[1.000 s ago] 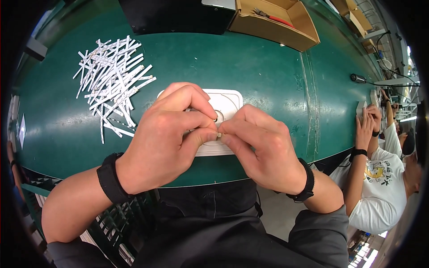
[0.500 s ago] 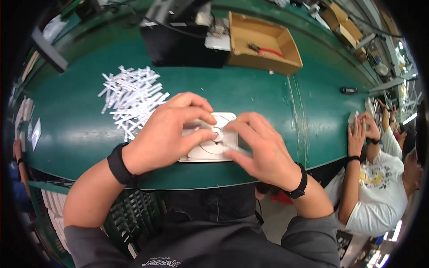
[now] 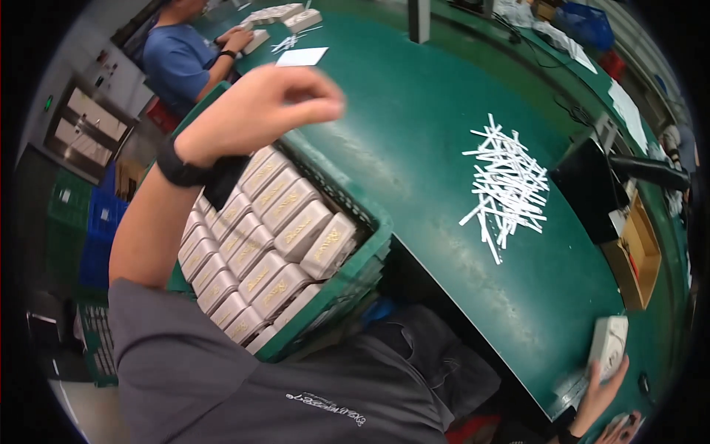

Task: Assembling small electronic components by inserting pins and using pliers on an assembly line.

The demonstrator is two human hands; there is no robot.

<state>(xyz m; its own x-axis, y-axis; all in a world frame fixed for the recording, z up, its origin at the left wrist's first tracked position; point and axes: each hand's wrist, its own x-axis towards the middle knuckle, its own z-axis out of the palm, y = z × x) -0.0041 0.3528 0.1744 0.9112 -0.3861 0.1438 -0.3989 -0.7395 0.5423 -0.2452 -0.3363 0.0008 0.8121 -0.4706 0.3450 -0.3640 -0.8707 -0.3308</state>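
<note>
My left hand [image 3: 266, 107], a black band on its wrist, is raised above a green plastic crate [image 3: 351, 277]. Its fingers are loosely curled with the thumb apart, and nothing shows between them. Below it the crate holds rows of pale beige plastic cases [image 3: 299, 229] with gold lettering, packed side by side. At the far lower right, by the table's front edge, my right hand [image 3: 605, 391] grips a similar pale case [image 3: 610, 344], tilted up on the table. Clear strips or film lie beside that case, too blurred to make out.
A pile of white strips [image 3: 510, 181] lies on the green table [image 3: 421, 148]. To the right stand a black box [image 3: 584, 189] and a cardboard tray [image 3: 642, 259]. A co-worker in blue [image 3: 177, 63] handles pale cases at the far left. Another hand [image 3: 623, 428] shows at bottom right.
The view has swung left, bringing in the crate. My left hand has left the white case and risen over the crate; the right hand now holds a case up on the table.
</note>
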